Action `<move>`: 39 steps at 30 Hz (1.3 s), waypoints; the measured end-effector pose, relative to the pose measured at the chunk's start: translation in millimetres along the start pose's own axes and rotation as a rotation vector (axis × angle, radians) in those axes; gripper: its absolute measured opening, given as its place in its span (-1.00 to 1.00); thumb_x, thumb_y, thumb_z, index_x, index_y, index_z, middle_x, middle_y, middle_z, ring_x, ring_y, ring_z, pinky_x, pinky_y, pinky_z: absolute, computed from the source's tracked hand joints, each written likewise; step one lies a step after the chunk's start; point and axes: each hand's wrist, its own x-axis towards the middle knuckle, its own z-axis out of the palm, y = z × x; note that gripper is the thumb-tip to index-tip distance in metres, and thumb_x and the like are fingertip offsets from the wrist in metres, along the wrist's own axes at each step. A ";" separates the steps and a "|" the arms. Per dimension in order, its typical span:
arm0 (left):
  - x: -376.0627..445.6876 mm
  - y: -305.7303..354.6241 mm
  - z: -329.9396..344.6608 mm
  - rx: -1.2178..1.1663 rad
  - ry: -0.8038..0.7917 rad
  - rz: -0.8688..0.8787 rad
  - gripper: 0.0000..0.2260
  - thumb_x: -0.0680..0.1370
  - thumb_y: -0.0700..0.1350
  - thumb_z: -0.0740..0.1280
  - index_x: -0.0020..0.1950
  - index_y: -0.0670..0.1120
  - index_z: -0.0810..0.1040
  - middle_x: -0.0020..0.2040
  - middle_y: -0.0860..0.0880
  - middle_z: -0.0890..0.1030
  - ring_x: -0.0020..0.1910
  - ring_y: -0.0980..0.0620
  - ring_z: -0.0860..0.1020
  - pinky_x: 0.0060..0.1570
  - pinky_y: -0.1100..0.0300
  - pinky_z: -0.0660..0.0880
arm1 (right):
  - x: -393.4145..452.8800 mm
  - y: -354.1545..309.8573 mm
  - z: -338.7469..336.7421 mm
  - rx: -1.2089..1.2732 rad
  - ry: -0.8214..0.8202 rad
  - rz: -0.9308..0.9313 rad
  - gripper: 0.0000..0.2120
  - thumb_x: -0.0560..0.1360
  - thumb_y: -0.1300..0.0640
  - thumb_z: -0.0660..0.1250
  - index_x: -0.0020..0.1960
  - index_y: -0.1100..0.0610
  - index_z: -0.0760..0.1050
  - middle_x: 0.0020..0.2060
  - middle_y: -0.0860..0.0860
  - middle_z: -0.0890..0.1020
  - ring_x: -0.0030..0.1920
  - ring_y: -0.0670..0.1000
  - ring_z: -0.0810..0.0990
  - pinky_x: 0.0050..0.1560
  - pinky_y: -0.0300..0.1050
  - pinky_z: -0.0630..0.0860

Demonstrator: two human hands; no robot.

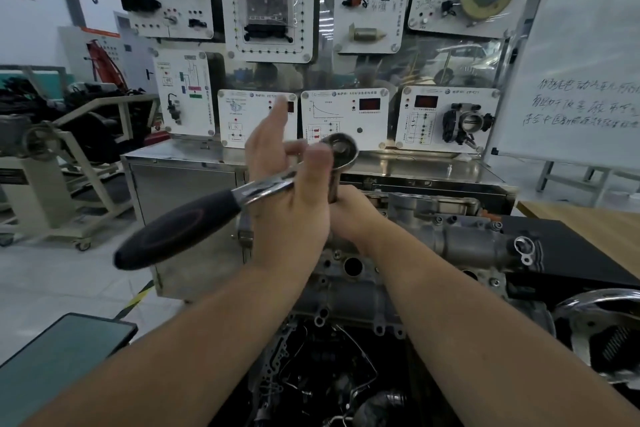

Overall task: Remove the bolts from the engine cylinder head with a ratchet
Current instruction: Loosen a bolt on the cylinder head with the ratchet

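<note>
Ratchet (pixel 242 198): held up above the head (pixel 450 236); black grip points near-left, round drive end far-right, long axis slanting across the view.
Socket (pixel 333 189): a short shaft drops from the drive end into the right hand.
Left hand (pixel 287 204): lies flat against the bar's middle, fingers mostly straight, forefinger pointing up; the thumb seems to press the bar.
Right hand (pixel 349 215): fingers curled round the lower shaft, just under the drive end and nearer the bolt.
Bolt: hidden under the right hand; I cannot tell whether the socket is seated.
Head: sits below and right of both hands, running far-left to near-right.
Next move, likely: swing the grip about the upright shaft.
</note>
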 end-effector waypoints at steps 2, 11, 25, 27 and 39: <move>11.7 -4.0 3.5 0.092 -0.026 0.218 -0.68 0.63 0.05 0.28 0.33 -0.04 0.47 0.22 0.19 0.52 0.13 0.33 0.53 -0.01 0.41 0.51 | -1.5 -1.6 -1.8 0.013 0.005 0.002 -0.84 0.56 0.28 0.32 -0.17 0.13 0.58 -0.16 0.13 0.66 -0.14 0.06 0.58 0.01 0.06 0.58; 67.1 12.7 -6.6 0.894 -0.349 0.774 -0.84 0.54 -0.24 0.38 0.05 -0.12 0.72 0.05 -0.05 0.71 0.16 -0.10 0.62 0.28 -0.08 0.39 | 6.3 7.0 5.0 0.126 0.018 -0.048 -0.85 0.60 0.39 0.24 -0.11 0.24 0.50 -0.28 0.11 0.52 -0.29 0.00 0.45 -0.28 -0.31 0.45; 100.0 46.4 -17.6 1.164 -0.904 0.016 -0.46 0.52 0.37 0.24 -0.42 -0.03 0.53 -0.44 0.03 0.48 -0.41 0.09 0.48 -0.37 0.17 0.29 | 12.9 13.7 4.1 -0.087 0.067 -0.051 -0.68 0.53 0.35 0.24 -0.14 -0.03 0.62 -0.10 -0.04 0.69 -0.05 -0.08 0.58 -0.13 -0.30 0.43; 97.6 45.4 -20.0 0.899 -0.965 -0.231 -0.54 0.54 0.32 0.28 -0.33 0.03 0.71 -0.30 0.09 0.64 -0.25 0.11 0.60 -0.23 0.18 0.39 | 11.5 14.0 4.9 -0.128 0.085 -0.064 -0.68 0.54 0.33 0.23 -0.16 -0.03 0.62 -0.11 -0.04 0.69 -0.07 -0.03 0.59 -0.14 -0.23 0.47; 44.4 35.7 -12.0 -0.722 -0.010 -1.020 -0.58 0.66 0.13 0.21 -0.30 -0.06 0.50 -0.29 -0.08 0.64 -0.30 -0.05 0.65 -0.12 -0.01 0.63 | 2.4 16.6 17.5 -0.481 0.314 -0.169 -0.83 0.56 0.35 0.18 -0.08 0.20 0.52 -0.09 0.12 0.55 -0.13 0.10 0.54 -0.18 -0.07 0.46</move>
